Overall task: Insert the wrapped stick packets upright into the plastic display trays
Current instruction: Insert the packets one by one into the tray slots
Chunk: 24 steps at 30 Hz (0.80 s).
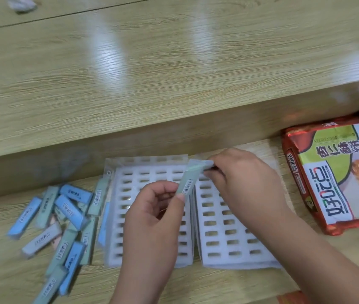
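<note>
Both hands share one green stick packet (189, 182), held in the air over the seam where the left display tray (130, 194) meets the right display tray (218, 227). The left hand (150, 216) pinches its lower end between thumb and fingertip; the right hand (244, 178) pinches the clear wrapper flap at its upper end. The packet's long axis slants from lower left up to the right, tilted rather than upright, its lower end nearest the left display tray. Every visible slot looks empty. To seat it, I judge the lower end must drop and the packet stand vertical. The loose packets (64, 216) lie heaped on the counter (174, 286) just left of the trays
</note>
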{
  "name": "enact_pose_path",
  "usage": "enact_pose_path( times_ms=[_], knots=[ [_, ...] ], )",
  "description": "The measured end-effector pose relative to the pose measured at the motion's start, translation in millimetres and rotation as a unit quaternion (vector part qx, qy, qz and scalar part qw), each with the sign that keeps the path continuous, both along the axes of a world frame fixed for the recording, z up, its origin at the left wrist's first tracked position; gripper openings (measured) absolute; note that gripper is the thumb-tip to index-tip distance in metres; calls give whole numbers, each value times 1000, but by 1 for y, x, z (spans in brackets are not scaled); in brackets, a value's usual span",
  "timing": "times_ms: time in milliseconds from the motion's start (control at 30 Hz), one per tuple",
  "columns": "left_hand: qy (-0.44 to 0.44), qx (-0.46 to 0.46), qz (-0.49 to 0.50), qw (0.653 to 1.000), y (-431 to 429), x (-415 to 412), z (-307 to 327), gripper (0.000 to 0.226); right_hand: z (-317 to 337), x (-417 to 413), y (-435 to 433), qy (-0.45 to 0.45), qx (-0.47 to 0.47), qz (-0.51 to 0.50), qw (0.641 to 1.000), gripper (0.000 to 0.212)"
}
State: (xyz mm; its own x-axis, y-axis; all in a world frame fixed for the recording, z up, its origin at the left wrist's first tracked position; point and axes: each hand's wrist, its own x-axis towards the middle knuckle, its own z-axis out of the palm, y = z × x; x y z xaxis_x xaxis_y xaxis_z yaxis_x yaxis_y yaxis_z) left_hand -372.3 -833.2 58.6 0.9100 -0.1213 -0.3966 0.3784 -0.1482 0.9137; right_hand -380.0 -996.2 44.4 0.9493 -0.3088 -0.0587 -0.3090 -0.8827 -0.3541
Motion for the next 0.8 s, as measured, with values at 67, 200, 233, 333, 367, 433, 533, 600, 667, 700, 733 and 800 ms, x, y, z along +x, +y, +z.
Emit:
enact_pose_path(
  times_ms=[67, 200, 233, 333, 367, 433, 533, 600, 667, 700, 733, 800],
  knots=[
    [-3, -7, -4, 1000, -1, 0, 1, 15, 3, -1, 0, 10, 3, -16, 1000, 17],
    [-25, -14, -19, 999, -6, -1, 6, 14, 24, -25, -13, -58, 196, -112, 973, 15],
    [-30, -14, -25, 999, -9, -2, 7, 13, 30, -31, -13, -57, 276, -100, 954, 13],
    [-49, -2, -50, 998, -16, -5, 5, 16, 37, -38, -3, -37, 449, -46, 892, 15],
    [-58, 9, -63, 996, -18, -5, 3, 18, 34, -38, -2, -45, 450, -46, 891, 14],
    [-103, 68, -93, 988, -17, -8, -3, 21, 25, -36, -3, -77, 431, -70, 896, 10],
    [-201, 198, -123, 951, -15, -13, -11, 32, 14, -31, -11, -141, 403, -135, 894, 12],
    [-206, 234, -141, 940, -14, -14, -13, 42, 9, -26, -12, -153, 394, -151, 894, 14],
    [-209, 246, -164, 932, -15, -14, -17, 47, 3, -22, -10, -146, 381, -154, 900, 11],
    [-218, 247, -170, 929, -15, -14, -19, 47, 0, -20, -8, -145, 370, -155, 904, 9],
    [-228, 247, -173, 926, -16, -14, -20, 48, -2, -19, -7, -146, 356, -157, 910, 6],
    [-237, 246, -173, 924, -17, -16, -22, 50, -5, -19, -5, -149, 280, -140, 938, 2]
  ],
)
